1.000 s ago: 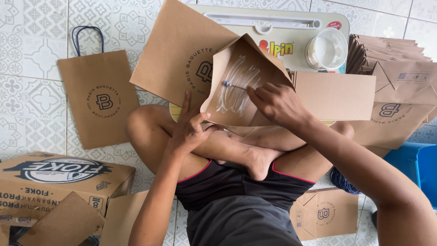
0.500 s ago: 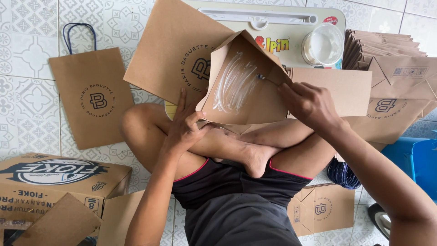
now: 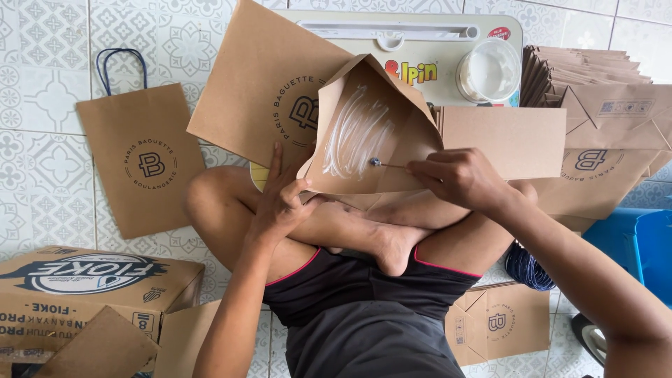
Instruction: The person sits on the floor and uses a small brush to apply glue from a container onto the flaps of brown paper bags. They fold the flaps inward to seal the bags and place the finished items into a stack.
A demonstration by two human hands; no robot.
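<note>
At nine o'clock a finished brown paper bag (image 3: 140,164) with dark cord handles lies flat on the patterned tiled floor (image 3: 42,140). Below it, at seven o'clock, sits a printed cardboard box (image 3: 91,283) with its flaps open.

Toward the centre, the left hand (image 3: 280,203) rests on the person's crossed legs, fingers spread and pointing to twelve o'clock, its thumb and fingertips pressed against the lower left edge of the unfolded bag bottom (image 3: 364,133). That bag bottom stands open just above the knees, its inner flap streaked with white glue (image 3: 357,133). A large flat brown bag (image 3: 269,84) lies behind it at eleven o'clock.

The right hand (image 3: 458,178), just beside the flap at three o'clock of it, pinches a thin stick (image 3: 388,165) between thumb and fingers; the stick's small rounded tip touches the glued flap.

At twelve to one o'clock a pale lap tray (image 3: 420,35) carries a round clear cup of white glue (image 3: 488,70). At two o'clock stands a stack of folded brown bags (image 3: 595,77), with more flat ones below. A blue bin (image 3: 640,245) sits at four o'clock, and another flat bag (image 3: 500,322) lies at five o'clock.
</note>
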